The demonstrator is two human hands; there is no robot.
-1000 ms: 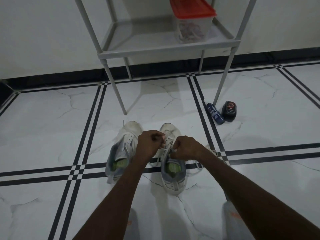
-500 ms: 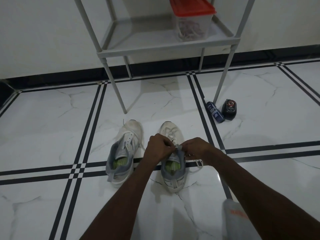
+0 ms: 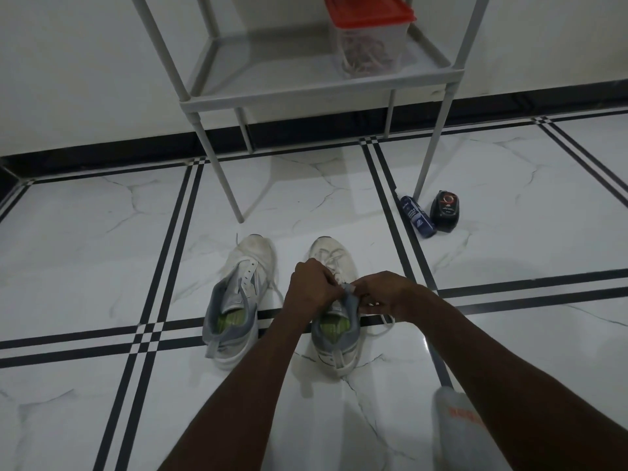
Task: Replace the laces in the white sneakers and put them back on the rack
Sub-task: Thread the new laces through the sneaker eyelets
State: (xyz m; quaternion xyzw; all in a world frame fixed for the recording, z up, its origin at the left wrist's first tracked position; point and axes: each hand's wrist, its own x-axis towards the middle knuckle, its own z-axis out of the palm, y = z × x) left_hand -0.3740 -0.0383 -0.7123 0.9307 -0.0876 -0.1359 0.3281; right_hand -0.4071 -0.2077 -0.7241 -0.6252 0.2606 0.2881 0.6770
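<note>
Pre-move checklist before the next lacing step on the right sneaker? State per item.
1. Both hands on the right sneaker: ok, left hand and right hand meet at its tongue.
2. Lace gripped: cannot tell, fingers hide it.
3. Left sneaker laced: not ok, eyelets look empty.
4. Rack shelf has room: ok, beside the red-lidded container.
5. Loose lace on the floor by the right sneaker: ok, not trapped.

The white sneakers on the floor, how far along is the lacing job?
Done: little. The left sneaker shows bare eyelets, with a loose lace beside it. In hand: the left hand and right hand work the lace at the top of the right sneaker, laced across its front. Left: finish both, then put them on the rack, which holds only a red-lidded container.
</note>
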